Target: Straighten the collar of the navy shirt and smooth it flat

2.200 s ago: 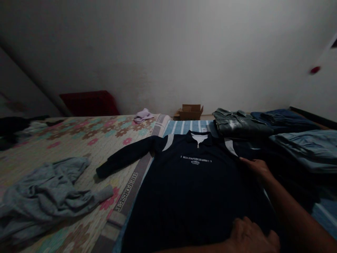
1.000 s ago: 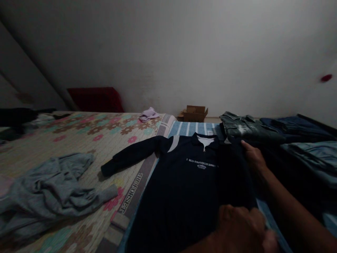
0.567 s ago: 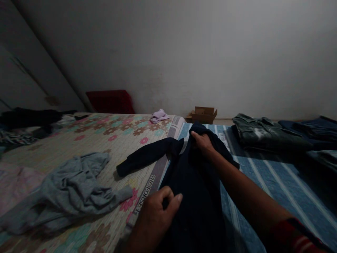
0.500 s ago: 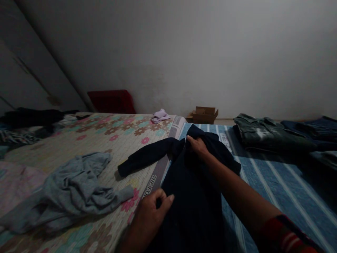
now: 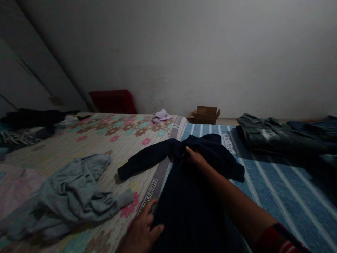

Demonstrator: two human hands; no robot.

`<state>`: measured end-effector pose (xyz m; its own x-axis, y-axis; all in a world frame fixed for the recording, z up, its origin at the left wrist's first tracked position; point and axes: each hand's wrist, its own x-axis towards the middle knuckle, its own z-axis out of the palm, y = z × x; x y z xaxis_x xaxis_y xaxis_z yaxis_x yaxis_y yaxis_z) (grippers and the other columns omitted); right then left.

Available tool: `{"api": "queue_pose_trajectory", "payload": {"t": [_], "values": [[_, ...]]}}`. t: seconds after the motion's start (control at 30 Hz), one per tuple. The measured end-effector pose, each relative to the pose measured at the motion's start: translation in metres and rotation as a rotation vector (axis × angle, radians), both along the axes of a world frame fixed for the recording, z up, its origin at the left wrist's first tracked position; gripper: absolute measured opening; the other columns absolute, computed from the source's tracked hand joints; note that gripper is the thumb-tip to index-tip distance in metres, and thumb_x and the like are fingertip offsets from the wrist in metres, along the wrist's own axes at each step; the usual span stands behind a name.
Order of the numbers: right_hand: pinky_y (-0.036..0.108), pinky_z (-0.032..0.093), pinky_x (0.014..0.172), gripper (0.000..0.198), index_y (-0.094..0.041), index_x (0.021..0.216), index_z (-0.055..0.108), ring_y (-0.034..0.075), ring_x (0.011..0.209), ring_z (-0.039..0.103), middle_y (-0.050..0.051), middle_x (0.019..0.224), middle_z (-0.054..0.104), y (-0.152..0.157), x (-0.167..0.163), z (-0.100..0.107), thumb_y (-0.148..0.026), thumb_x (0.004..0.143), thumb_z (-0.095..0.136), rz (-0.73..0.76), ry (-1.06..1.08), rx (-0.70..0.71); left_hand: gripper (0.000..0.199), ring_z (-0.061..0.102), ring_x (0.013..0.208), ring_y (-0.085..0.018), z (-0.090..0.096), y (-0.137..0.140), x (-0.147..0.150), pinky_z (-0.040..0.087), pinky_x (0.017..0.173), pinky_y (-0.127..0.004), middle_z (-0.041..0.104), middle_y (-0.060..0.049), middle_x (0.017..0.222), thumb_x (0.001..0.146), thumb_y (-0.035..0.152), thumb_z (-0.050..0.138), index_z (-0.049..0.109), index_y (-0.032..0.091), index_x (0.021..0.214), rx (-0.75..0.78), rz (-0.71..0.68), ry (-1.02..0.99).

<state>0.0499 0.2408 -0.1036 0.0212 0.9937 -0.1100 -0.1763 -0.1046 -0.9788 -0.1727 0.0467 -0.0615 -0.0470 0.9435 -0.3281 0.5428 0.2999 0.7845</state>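
A navy long-sleeved top lies spread out, with one sleeve reaching left over the floral sheet and the other folded down to the right. My right hand is at its neck, fingers closed on the cloth; the fingertips are partly hidden in the dark fabric. Beside the top's lower left edge, my left hand is open, thumb and fingers apart, with nothing in it. A crumpled grey top rests to the left of that hand.
Folded dark jeans lie on the blue striped sheet at right. A lilac cloth and a cardboard box are at the back by the wall. Dark clothes are heaped at far left, near a red object.
The neck of the navy top has come down flatter and slightly nearer, with my right hand on it. My left hand has moved down and left, and its fingers have spread.
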Motion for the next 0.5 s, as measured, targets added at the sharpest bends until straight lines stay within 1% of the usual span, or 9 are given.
{"api": "queue_pose_trajectory", "payload": {"t": [0.07, 0.13, 0.23, 0.33, 0.43, 0.5], "values": [[0.029, 0.05, 0.057, 0.042, -0.014, 0.095, 0.063, 0.019, 0.061, 0.063, 0.005, 0.07, 0.066, -0.005, 0.003, 0.002, -0.053, 0.081, 0.055, -0.002, -0.009, -0.084, 0.063, 0.062, 0.072, -0.022, 0.0, 0.0, -0.002, 0.049, 0.064, -0.03, 0.065, 0.001, 0.068, 0.06, 0.041, 0.063, 0.054, 0.025, 0.12, -0.006, -0.004, 0.01], [0.028, 0.05, 0.055, 0.046, -0.013, 0.089, 0.064, 0.018, 0.059, 0.063, 0.006, 0.069, 0.067, -0.01, 0.006, 0.005, -0.057, 0.081, 0.052, 0.002, -0.006, -0.13, 0.061, 0.064, 0.077, -0.024, -0.001, -0.001, -0.004, 0.051, 0.068, -0.032, 0.067, 0.0, 0.072, 0.06, 0.041, 0.063, 0.056, 0.024, 0.118, 0.013, -0.007, 0.02], [0.025, 0.048, 0.05, 0.051, -0.012, 0.076, 0.064, 0.017, 0.054, 0.062, 0.008, 0.065, 0.066, -0.017, 0.013, 0.01, -0.061, 0.079, 0.052, 0.011, 0.015, -0.143, 0.06, 0.064, 0.092, -0.028, -0.005, -0.005, -0.009, 0.051, 0.079, -0.036, 0.07, -0.005, 0.089, 0.061, 0.042, 0.062, 0.057, 0.022, 0.117, 0.086, -0.015, 0.071], [0.023, 0.047, 0.048, 0.058, -0.011, 0.066, 0.063, 0.016, 0.051, 0.061, 0.009, 0.059, 0.065, -0.023, 0.021, 0.014, -0.065, 0.08, 0.047, 0.002, 0.061, -0.145, 0.056, 0.06, 0.104, -0.029, -0.009, -0.008, -0.012, 0.048, 0.088, -0.037, 0.069, -0.005, 0.103, 0.062, 0.042, 0.059, 0.059, 0.024, 0.115, 0.152, -0.037, 0.174], [0.024, 0.048, 0.047, 0.065, -0.011, 0.067, 0.062, 0.016, 0.052, 0.061, 0.011, 0.065, 0.066, -0.027, 0.031, 0.017, -0.067, 0.083, 0.034, -0.028, 0.145, -0.148, 0.051, 0.056, 0.111, -0.03, -0.01, -0.009, -0.013, 0.046, 0.092, -0.037, 0.068, -0.004, 0.108, 0.063, 0.042, 0.058, 0.062, 0.026, 0.111, 0.205, -0.058, 0.245], [0.025, 0.048, 0.047, 0.067, -0.011, 0.067, 0.061, 0.015, 0.051, 0.061, 0.012, 0.068, 0.067, -0.029, 0.037, 0.018, -0.065, 0.086, 0.027, -0.045, 0.195, -0.15, 0.049, 0.054, 0.115, -0.03, -0.009, -0.01, -0.014, 0.044, 0.095, -0.038, 0.067, -0.004, 0.111, 0.064, 0.042, 0.058, 0.063, 0.026, 0.11, 0.233, -0.075, 0.271]]}}
